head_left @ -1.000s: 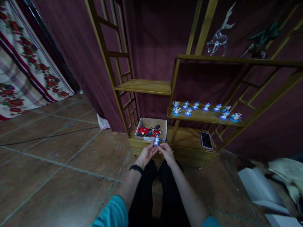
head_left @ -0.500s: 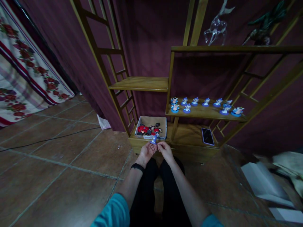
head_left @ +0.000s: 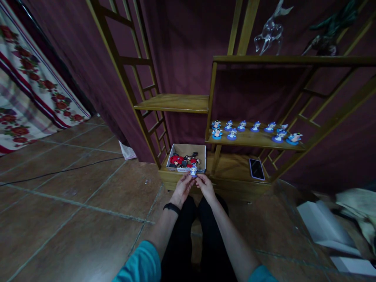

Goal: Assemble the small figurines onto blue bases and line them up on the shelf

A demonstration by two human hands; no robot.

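A small white-and-purple figurine (head_left: 193,170) on a round purple base is held upright between my two hands, just in front of the box. My left hand (head_left: 183,187) grips the base from the left, fingers closed on its edge. From the right, my right hand (head_left: 205,186) pinches the base's other side. Behind the figurine stands an open cardboard box (head_left: 188,149) with several red-and-black figures (head_left: 178,159) lying jumbled inside. Several similar figurines (head_left: 232,134) stand in rows on the shelf (head_left: 249,138) at the right, on purple or blue bases.
A phone (head_left: 257,169) lies on the lower board at the right. Above are a bare-topped wooden shelf (head_left: 174,103), a glass deer (head_left: 270,31) and a dark green statue (head_left: 329,33). White boxes (head_left: 326,227) lie on the floor at right; a black cable (head_left: 64,171) crosses the left floor.
The figurine has been turned so that its front now faces me. My left palm, which was open and facing up beneath it, has closed on the base.
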